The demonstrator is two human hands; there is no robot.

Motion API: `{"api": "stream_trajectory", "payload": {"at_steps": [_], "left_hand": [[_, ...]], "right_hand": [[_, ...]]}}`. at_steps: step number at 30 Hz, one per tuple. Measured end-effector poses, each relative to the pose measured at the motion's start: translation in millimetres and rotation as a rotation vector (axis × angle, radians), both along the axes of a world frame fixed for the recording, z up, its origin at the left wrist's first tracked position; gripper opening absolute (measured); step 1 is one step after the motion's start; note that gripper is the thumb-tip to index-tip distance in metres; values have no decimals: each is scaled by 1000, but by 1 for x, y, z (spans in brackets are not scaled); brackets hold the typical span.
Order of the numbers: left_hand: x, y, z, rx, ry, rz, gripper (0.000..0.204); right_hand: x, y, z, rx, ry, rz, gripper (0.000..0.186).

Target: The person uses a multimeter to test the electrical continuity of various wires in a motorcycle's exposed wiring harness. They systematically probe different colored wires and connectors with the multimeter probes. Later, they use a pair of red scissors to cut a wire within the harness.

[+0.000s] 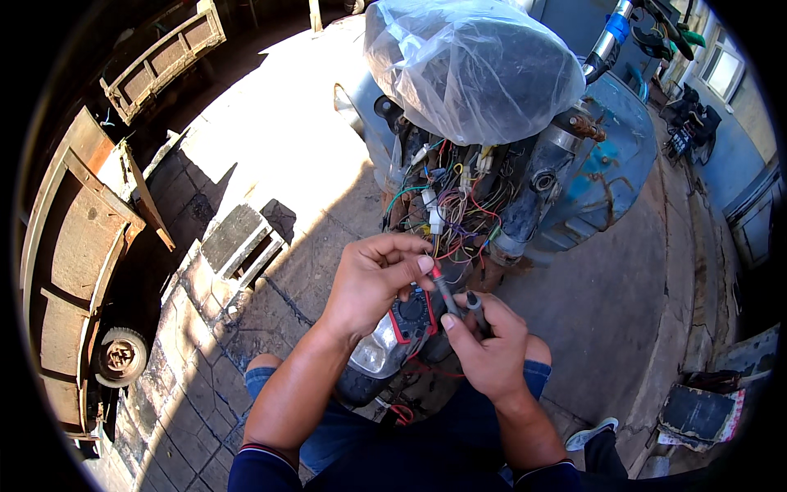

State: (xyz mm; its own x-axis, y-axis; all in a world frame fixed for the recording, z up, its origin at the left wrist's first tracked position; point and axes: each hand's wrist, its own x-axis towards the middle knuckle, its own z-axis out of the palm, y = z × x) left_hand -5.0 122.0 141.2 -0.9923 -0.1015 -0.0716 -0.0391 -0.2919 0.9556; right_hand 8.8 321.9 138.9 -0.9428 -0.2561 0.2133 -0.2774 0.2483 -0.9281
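My left hand [379, 277] is closed, thumb and index finger pinched at the end of a thin wire; the fingertips mostly hide it. My right hand [494, 343] is wrapped around two multimeter probes. One probe [444, 293], grey with a red collar, points up to the left fingertips; the other, a dark probe [474, 302], sticks up beside it. Below and between the hands lies a red and black multimeter [412, 317] on a vehicle's silvery part. Just ahead, a tangle of coloured wires [467, 201] with a white connector [432, 211] hangs from the vehicle's opened front.
Clear plastic wrap [475, 70] covers a rounded part above the wiring. Blue body panels [602, 164] flank it on the right. A small wooden stool [238, 244] stands on the paving at left, near a cart bed [78, 271] and wheel [121, 357]. Another person's shoe [592, 433] shows at lower right.
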Motion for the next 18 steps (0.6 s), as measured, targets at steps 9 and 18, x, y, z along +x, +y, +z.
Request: {"api": "stream_trajectory", "payload": {"at_steps": [9,18], "left_hand": [[-3,-6,-1,73,-41,-35,17],[-7,-10,-1,56,-7,-80,16]], "right_hand": [[-5,3,-2,12,61,61,25],[-15,12,-10,-57,47,126,24]]}}
